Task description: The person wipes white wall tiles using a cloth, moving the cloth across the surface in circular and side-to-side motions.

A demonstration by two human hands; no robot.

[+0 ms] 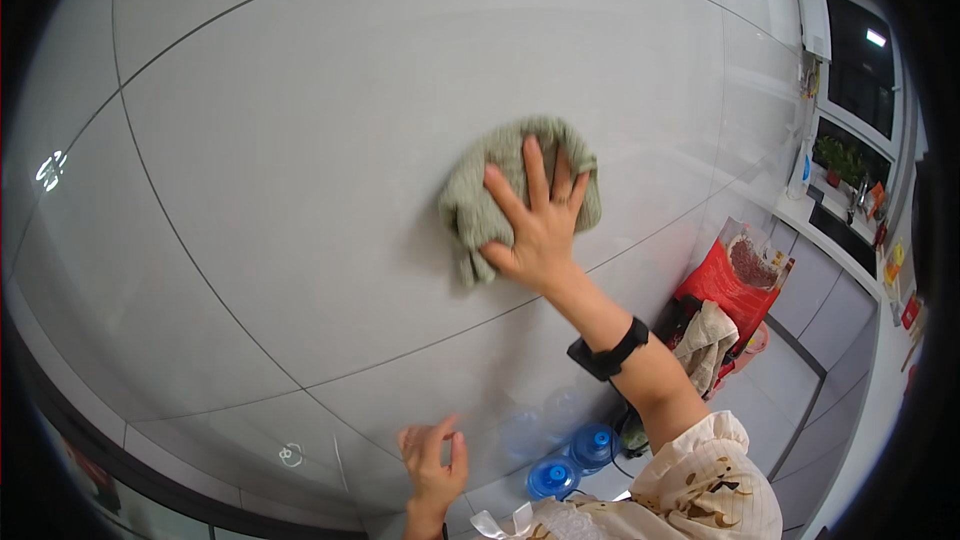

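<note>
With its fingers spread, my right hand [544, 229] presses a green cloth [480, 191] flat against the glossy tiled wall [300, 165]. The cloth is bunched, and its lower left corner hangs loose under my thumb. A black band circles my right forearm. My left hand [435, 461] is lower down, near the wall, fingers partly curled and holding nothing. Whether it touches the wall cannot be told.
Two blue water jugs [556, 474] stand on the floor by the wall. To the right are a red bag [724, 277], a beige cloth [706, 337] draped beside it, and a counter [832, 244] with a sink below a window. A dark edge curves along the lower left.
</note>
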